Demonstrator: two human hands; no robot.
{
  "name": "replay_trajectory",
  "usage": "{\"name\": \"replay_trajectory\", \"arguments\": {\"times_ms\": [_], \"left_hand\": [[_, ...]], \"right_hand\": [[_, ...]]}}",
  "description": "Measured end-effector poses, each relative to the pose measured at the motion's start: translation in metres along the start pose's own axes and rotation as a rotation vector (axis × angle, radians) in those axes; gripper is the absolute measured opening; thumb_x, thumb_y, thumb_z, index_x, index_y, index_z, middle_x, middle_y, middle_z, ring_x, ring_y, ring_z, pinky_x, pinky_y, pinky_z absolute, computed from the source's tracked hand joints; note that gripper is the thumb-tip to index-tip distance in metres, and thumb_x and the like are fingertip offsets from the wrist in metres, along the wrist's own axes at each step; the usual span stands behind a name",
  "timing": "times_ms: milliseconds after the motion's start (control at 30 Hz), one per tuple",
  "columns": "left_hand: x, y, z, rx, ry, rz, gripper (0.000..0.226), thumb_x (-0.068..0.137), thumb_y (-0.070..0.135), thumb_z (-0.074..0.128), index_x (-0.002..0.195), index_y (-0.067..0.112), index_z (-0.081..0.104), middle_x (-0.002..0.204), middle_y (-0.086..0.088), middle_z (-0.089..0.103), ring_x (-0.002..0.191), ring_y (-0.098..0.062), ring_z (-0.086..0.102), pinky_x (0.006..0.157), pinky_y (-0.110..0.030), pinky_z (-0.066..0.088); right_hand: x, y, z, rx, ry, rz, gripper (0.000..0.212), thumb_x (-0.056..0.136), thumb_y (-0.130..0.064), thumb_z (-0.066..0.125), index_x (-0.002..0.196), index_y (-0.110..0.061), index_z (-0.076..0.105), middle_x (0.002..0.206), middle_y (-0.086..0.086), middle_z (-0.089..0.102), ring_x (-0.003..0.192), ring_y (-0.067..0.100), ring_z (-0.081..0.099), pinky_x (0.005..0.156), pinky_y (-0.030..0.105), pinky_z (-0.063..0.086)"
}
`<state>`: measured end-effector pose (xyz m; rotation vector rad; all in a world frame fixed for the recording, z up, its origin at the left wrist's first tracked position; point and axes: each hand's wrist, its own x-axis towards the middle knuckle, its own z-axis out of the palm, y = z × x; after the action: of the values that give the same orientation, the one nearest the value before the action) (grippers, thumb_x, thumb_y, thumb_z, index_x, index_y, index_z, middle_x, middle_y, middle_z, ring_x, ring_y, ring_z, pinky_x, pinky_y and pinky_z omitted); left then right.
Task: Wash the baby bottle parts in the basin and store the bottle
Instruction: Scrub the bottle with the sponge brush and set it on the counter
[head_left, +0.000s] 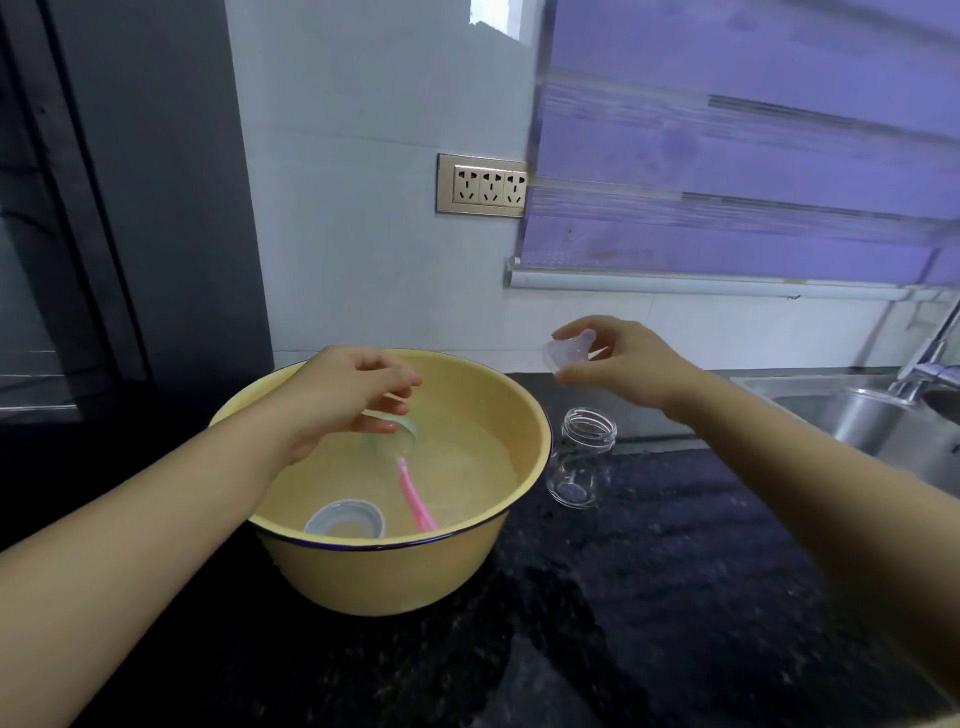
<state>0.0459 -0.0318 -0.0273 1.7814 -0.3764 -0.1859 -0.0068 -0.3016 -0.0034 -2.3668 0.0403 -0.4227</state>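
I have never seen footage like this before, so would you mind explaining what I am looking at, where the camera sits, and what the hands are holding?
There is no machine here. A person wears one wide-angle camera on the head, looking forward and down, so both bare arms reach into the picture from below.

The left hand is over a yellow basin of water on a dark countertop. It holds a clear part with a pink straw hanging from it into the basin. A white screw ring lies in the water near the front rim.

The right hand is raised above the counter and pinches a clear soft nipple.

The empty clear bottle stands beside the basin, to its right. A steel sink with a tap is at the far right, and a wall socket and a purple blind are behind.
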Motion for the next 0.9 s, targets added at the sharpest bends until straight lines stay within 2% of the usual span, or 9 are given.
{"name": "replay_trajectory", "arguments": {"times_ms": [67,167,333,467,633,900], "left_hand": [[0.000,0.000,0.000,0.002,0.006,0.004,0.011,0.090,0.016,0.062,0.089,0.008,0.069,0.089,-0.007,0.064,0.072,-0.013,0.063,0.060,-0.021,0.058],[0.000,0.001,-0.001,0.006,0.010,0.003,0.011,0.091,0.015,0.061,0.090,0.007,0.069,0.090,-0.008,0.064,0.072,-0.013,0.063,0.058,-0.020,0.057],[-0.001,0.000,-0.001,0.029,0.011,-0.006,0.011,0.091,0.015,0.061,0.089,0.008,0.069,0.088,-0.007,0.065,0.071,-0.012,0.064,0.056,-0.019,0.057],[-0.001,0.000,-0.001,0.032,0.005,-0.010,0.012,0.091,0.016,0.060,0.087,0.010,0.069,0.088,-0.006,0.065,0.071,-0.012,0.064,0.056,-0.019,0.056],[-0.002,0.001,-0.001,0.038,0.004,-0.015,0.012,0.091,0.017,0.060,0.089,0.009,0.069,0.088,-0.005,0.065,0.072,-0.012,0.064,0.060,-0.020,0.058],[-0.003,0.002,0.000,0.026,0.007,-0.029,0.012,0.092,0.016,0.060,0.089,0.009,0.069,0.087,-0.005,0.065,0.071,-0.012,0.064,0.057,-0.019,0.057]], "right_hand": [[0.000,0.012,-0.007,-0.185,-0.058,0.029,0.038,0.071,-0.020,0.078,0.103,-0.033,0.061,0.092,-0.003,0.063,0.079,0.013,0.058,0.069,0.024,0.042],[-0.004,0.025,-0.008,-0.426,-0.153,0.065,0.039,0.070,-0.028,0.081,0.104,-0.025,0.063,0.093,-0.003,0.062,0.085,0.015,0.057,0.071,0.024,0.038],[-0.007,0.029,-0.009,-0.417,-0.209,0.063,0.037,0.078,-0.039,0.073,0.111,-0.023,0.066,0.096,-0.005,0.064,0.092,0.015,0.059,0.077,0.025,0.040],[-0.004,0.024,-0.014,-0.420,-0.191,0.048,0.026,0.079,-0.032,0.074,0.102,-0.022,0.071,0.091,-0.006,0.067,0.087,0.012,0.059,0.074,0.023,0.038],[-0.001,0.020,-0.010,-0.532,-0.168,0.005,0.019,0.076,-0.026,0.075,0.093,-0.018,0.073,0.083,-0.008,0.063,0.086,0.012,0.057,0.074,0.024,0.042],[0.003,0.015,-0.006,-0.731,-0.187,-0.051,0.015,0.078,-0.033,0.073,0.088,-0.021,0.073,0.090,-0.005,0.070,0.084,0.015,0.059,0.078,0.031,0.050]]}}
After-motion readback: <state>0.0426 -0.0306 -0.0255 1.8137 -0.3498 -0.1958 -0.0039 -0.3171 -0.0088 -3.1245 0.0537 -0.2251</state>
